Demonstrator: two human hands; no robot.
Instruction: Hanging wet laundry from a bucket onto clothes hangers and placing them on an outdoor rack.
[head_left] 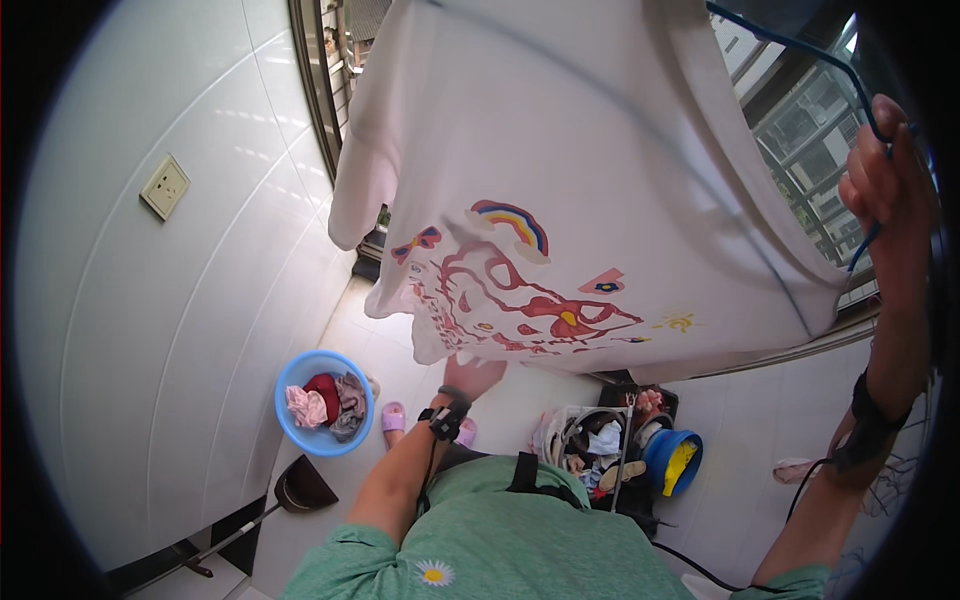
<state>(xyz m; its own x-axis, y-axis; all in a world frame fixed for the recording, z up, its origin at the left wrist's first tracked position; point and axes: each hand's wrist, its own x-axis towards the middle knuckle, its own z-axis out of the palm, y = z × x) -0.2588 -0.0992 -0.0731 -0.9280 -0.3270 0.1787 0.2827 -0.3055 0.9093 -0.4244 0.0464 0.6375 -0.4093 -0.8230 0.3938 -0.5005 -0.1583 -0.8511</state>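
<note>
Holding a blue hanger (850, 70) tight in the right hand (885, 190), left hand (470, 375) pinching the hem of a soft, light white shirt (560, 150), probably floppy, so grab the edges.

1 white shirt (560, 170), 2 blue basins (322, 402) (672, 460) — 1 dustpan (303, 486), 1 wall socket (165, 187).

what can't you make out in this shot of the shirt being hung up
- Head view: the left hand is partly under the hem of the white shirt, so its fingers are hidden.
- The blue hanger in the right hand is mostly covered by the shirt and cut off at the dark rim.
- The clothes in the blue basin are too small to identify.
</note>
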